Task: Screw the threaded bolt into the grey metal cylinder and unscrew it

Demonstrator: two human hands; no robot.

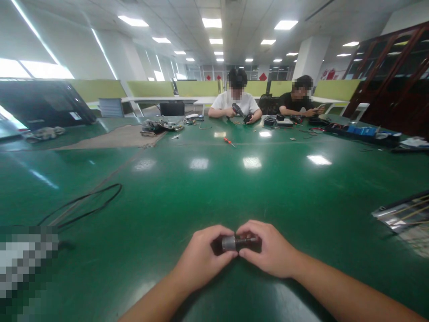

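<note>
Both my hands meet low in the middle of the head view, just above the green table (208, 188). Between them lies a small cylindrical metal part (237, 242), silver at its left end and dark at its right. My left hand (204, 255) is closed, its fingers curled round the silver end. My right hand (268, 246) is closed too, pinching the dark end with thumb and fingers. The middle of the part shows; its ends are hidden in my fingers.
A black cable (83, 205) loops at the left. A tray with thin rods (402, 214) lies at the right edge. A red screwdriver (229, 142) lies further back. Two people sit at the far side among tools; a dark case (43, 103) stands far left.
</note>
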